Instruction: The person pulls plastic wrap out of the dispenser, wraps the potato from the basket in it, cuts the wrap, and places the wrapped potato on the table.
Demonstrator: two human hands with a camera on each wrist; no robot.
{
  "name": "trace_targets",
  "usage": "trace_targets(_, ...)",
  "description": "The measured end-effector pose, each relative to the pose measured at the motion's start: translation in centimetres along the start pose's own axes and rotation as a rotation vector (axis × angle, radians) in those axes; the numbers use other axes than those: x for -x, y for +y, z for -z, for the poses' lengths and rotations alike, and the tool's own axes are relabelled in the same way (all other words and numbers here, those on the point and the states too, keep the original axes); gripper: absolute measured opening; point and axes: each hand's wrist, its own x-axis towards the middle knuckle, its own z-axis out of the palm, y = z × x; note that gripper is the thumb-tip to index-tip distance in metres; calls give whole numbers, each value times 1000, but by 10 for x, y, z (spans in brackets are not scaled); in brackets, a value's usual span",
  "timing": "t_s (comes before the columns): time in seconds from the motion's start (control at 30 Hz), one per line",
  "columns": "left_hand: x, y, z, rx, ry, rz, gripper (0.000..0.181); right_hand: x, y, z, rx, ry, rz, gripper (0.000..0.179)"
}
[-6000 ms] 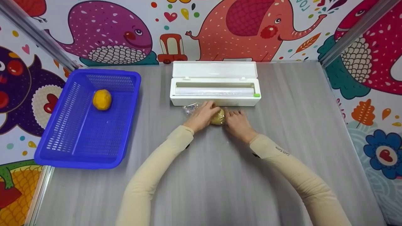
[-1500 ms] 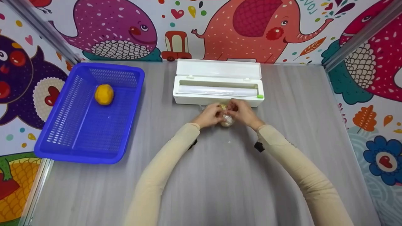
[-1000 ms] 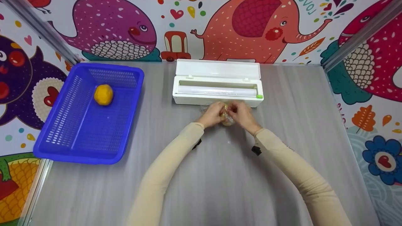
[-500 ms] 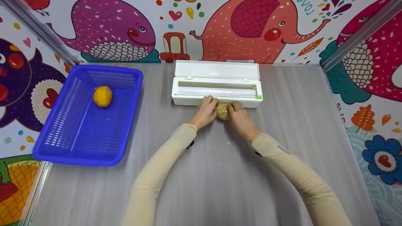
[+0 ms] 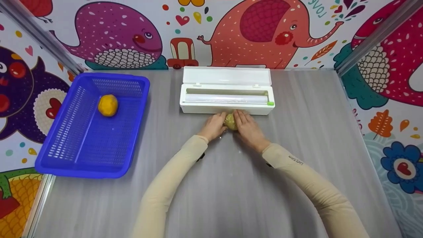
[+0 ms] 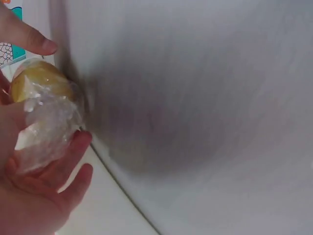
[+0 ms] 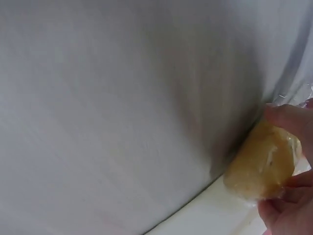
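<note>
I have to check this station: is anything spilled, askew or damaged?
No spill or damage stands out, and the open white box and blue basket both sit upright. The one untidy spot is the clear film on the yellowish lump: by the left hand it is loose and crumpled.

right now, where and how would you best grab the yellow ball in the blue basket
Likely best around its rounded sides, coming from above and the near side: the yellow ball lies toward the far left corner of the blue basket, with bare basket floor on its near side.
</note>
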Motion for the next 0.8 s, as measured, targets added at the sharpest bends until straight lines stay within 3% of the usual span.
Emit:
trace_targets(0.13, 4, -3, 3, 129, 0, 54, 44, 2, 0, -4, 51, 46, 51, 56)
trace_targets(0.33, 8, -12, 15, 272, -107, 172, 41, 5, 0, -3, 56, 52, 78, 58)
trace_targets(0.53, 19, -22, 16, 360, -128, 163, 33, 6, -1, -9, 50, 106, 137, 54)
trace_targets(0.63, 22, -28, 14, 509, -143, 205, 37, 6, -2, -9, 43, 115, 131, 55)
trace_targets(0.73, 24, -32, 14, 705, -196, 306, 44, 8, -3, -9, 45, 104, 121, 56)
trace_targets(0.8, 24, -33, 15, 766, -233, 376, 45, 8, -4, -8, 34, 97, 120, 56)
